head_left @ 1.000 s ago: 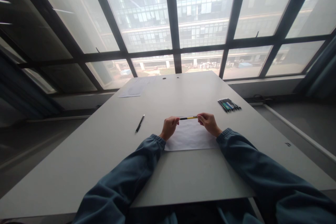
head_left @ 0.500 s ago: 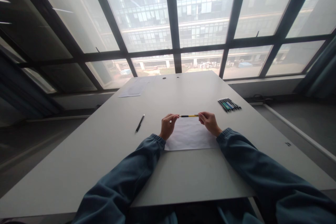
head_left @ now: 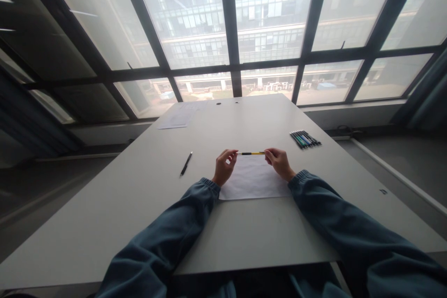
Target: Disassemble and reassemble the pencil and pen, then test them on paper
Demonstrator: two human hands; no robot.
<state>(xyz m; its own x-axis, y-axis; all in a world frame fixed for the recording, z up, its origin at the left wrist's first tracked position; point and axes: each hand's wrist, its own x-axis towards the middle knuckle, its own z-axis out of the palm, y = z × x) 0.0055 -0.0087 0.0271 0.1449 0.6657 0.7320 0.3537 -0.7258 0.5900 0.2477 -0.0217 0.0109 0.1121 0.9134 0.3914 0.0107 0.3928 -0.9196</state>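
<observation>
Hands hold one pen (head_left: 250,153) level above a white sheet (head_left: 254,183) on the grey table (head_left: 139,195). Left hand (head_left: 225,166) pinches the pen's dark left end between thumb and fingertips, with the remaining fingers loosely curled. Right hand (head_left: 278,162) pinches the yellow right end in the same way, fingers closed around the tip of the barrel. Pen body runs horizontally between the two hands, yellow with a dark band near its middle, and sits just past the sheet's far edge, clear of the table surface. Both wrists rest at the sheet's left and right sides, and blue sleeves (head_left: 181,228) cover both forearms down to the near table edge. Black pen (head_left: 186,164) lies alone on the table, well to the left of the left hand, angled toward the window. Row of pens (head_left: 305,139) lies side by side on the table to the right, beyond the right hand and well apart from it. Papers (head_left: 178,118) lie flat at the far left part of the table, near the window (head_left: 230,32), whose dark frame bars span the whole background.
</observation>
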